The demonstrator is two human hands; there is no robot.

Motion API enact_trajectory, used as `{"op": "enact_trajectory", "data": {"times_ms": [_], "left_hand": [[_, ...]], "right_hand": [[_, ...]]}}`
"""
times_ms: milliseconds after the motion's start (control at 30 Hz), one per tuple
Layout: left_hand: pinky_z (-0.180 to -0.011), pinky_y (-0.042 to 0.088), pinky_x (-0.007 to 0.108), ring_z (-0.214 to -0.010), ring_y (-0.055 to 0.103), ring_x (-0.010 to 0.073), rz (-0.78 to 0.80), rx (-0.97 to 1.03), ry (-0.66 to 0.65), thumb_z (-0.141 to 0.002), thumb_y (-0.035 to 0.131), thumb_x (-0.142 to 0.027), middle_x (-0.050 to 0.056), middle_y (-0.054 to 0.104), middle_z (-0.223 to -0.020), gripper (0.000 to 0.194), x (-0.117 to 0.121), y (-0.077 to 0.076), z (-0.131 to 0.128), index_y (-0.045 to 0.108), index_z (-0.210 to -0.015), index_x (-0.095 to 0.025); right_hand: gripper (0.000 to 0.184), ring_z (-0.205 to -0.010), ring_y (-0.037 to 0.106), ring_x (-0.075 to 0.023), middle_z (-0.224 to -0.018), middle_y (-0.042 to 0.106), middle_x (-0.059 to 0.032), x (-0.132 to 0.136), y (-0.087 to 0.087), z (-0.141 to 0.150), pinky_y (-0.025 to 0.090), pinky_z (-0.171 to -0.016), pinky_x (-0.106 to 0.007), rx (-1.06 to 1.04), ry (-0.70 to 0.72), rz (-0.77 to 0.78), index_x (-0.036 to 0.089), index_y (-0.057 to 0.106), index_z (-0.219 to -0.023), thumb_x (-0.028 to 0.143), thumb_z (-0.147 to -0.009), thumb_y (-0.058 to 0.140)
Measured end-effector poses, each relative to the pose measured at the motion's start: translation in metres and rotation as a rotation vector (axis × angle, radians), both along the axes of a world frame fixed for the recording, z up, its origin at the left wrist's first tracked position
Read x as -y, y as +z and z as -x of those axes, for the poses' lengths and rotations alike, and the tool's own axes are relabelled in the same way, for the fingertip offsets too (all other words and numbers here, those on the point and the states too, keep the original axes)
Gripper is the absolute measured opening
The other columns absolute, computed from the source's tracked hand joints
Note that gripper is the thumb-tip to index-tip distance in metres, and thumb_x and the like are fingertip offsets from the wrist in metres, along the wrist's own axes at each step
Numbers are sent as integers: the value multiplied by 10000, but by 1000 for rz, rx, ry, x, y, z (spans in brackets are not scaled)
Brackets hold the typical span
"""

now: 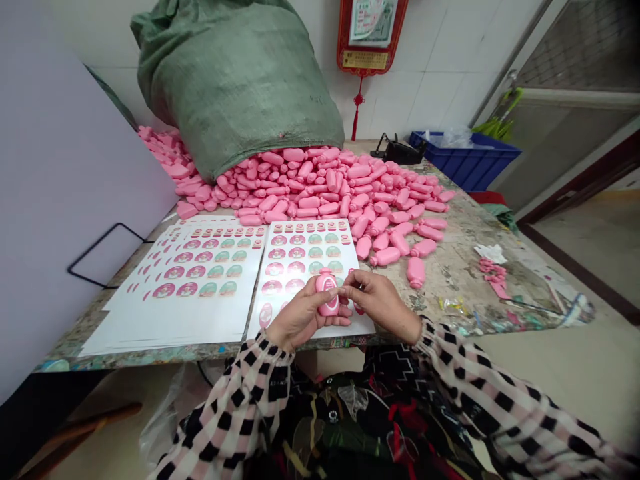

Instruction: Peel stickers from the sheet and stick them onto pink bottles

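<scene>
My left hand (300, 317) is closed around a small pink bottle (329, 308), its neck pointing away from me. An oval pink-and-white label (327, 291) is on the bottle's face, and my left thumb presses beside it. My right hand (377, 300) is closed in a pinch, its thumb and forefinger at the right edge of the bottle near the label. Whatever is between those fingertips is too small to make out. Beneath both hands lies a sticker sheet (295, 267) with rows of round and oval pink and green labels.
More sticker sheets (200, 320) are fanned out on the left. Behind them, a heap of pink bottles (320, 187) spills from a large green sack (245, 80). A black tape dispenser (400, 151) and a blue crate (470, 160) stand at the back right. Scraps (493, 267) lie on the right.
</scene>
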State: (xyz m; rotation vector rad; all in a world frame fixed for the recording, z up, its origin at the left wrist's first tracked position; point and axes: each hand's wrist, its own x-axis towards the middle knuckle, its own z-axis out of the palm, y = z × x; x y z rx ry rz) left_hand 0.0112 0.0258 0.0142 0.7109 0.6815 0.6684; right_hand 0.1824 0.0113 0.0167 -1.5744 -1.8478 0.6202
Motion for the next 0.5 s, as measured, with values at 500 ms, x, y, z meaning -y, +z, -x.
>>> {"op": "enact_trajectory", "data": {"times_ms": [500], "left_hand": [[-382, 313, 167, -460, 457, 64, 9, -6, -213, -674, 636, -121, -29, 533, -676, 425, 43, -5, 6, 432, -1034, -215]], "right_hand": [[329, -723, 544, -140, -783, 602, -16, 6, -8, 13, 385, -656, -249, 50, 24, -197, 208, 582, -831, 528, -808, 512]]}}
